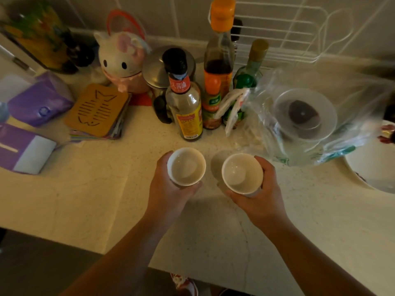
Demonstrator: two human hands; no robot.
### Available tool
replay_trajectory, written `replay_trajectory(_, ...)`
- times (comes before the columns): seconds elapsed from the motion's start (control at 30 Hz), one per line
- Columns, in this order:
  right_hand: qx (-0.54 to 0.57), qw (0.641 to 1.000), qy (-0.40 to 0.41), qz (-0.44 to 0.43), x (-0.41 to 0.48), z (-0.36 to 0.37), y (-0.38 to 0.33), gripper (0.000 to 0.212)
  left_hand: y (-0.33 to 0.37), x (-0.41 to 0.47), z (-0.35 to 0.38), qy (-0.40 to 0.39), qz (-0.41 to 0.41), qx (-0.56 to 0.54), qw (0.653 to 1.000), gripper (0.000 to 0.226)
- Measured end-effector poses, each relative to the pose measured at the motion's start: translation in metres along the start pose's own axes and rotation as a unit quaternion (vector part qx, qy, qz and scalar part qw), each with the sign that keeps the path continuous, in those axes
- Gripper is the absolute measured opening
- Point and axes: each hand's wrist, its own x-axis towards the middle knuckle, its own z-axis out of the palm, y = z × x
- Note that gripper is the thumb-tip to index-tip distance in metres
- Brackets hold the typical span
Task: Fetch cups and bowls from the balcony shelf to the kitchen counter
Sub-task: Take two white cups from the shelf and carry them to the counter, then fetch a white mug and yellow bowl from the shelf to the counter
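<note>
White empty cups (186,167), both hands.

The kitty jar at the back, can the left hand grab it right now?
Probably not: the left hand is wrapped around a white cup, and the kitty jar sits far back.

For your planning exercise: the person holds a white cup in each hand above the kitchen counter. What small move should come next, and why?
Probably lower both cups straight down and let go. The left hand grips the left cup and the right hand grips the right cup, both upright and empty. The counter beneath looks bare, with the bottles further back.
</note>
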Motion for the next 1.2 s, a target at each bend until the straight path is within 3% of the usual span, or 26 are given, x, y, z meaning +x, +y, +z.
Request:
replay_trajectory(0.4, -0.03, 0.999, 0.01, 0.006, -0.01, 0.005, 0.003, 0.095, -0.006, -0.002, 0.002, -0.011, 0.011, 0.001, 1.0, 0.103)
replay_trajectory(0.57, -0.028, 0.999, 0.016, 0.018, -0.015, 0.008, 0.0, 0.096, -0.013, -0.002, 0.001, -0.013, -0.036, -0.006, 0.999, 0.113)
replay_trajectory(0.73, -0.027, 0.999, 0.0, 0.038, -0.026, 0.008, 0.0, 0.12, -0.024, -0.014, -0.011, -0.048, -0.058, 0.022, 0.997, 0.11)
replay_trajectory(0.9, -0.044, 0.996, 0.025, 0.076, -0.078, 0.003, 0.001, 0.114, -0.05, -0.058, -0.045, -0.05, 0.035, 0.227, 0.972, 0.086)
replay_trajectory(1.03, -0.083, 0.99, 0.057, 0.095, -0.152, 0.008, 0.009, 0.111, -0.068, -0.104, -0.074, -0.122, 0.096, 0.27, 0.95, 0.071)
replay_trajectory(1.2, -0.088, 0.986, 0.057, 0.128, -0.249, 0.031, 0.02, 0.08, -0.087, -0.165, -0.099, -0.206, 0.181, 0.291, 0.917, 0.057)
